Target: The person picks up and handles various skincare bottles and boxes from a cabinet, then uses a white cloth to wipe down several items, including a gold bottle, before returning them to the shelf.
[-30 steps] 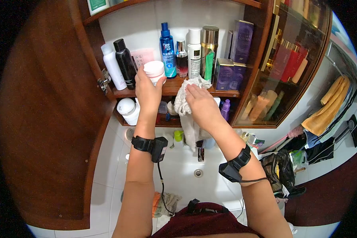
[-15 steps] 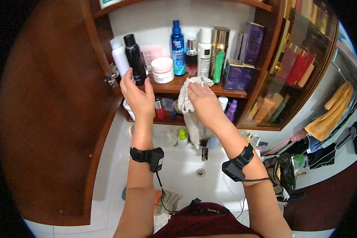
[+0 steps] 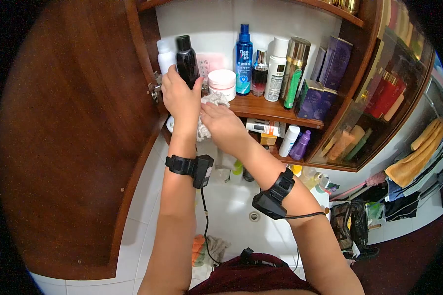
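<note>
My left hand [image 3: 182, 101] is at the shelf's left end, fingers and thumb apart, in front of a black bottle [image 3: 186, 61] and a white bottle [image 3: 165, 56]; whether it touches them cannot be told. My right hand [image 3: 226, 125] presses its fingers together over a white cloth [image 3: 203, 132] at the shelf's front edge, just right of my left hand. Part of the cloth is hidden under that hand. Behind the cloth stands a white jar [image 3: 222, 84] with a pink band. A blue spray bottle [image 3: 243, 64] is upright to its right.
More bottles and purple boxes [image 3: 314, 101] line the wooden shelf [image 3: 266, 109]. A lower shelf holds a white tube [image 3: 263, 126] and a purple bottle [image 3: 300, 145]. An open wooden door [image 3: 69, 137] is at left, a glass-fronted cabinet [image 3: 374, 103] at right, a sink [image 3: 231, 211] below.
My right hand and the cloth have moved left along the shelf, from below the white bottle to the jar's front. My left hand has shifted slightly left relative to the black bottle. The view has shifted.
</note>
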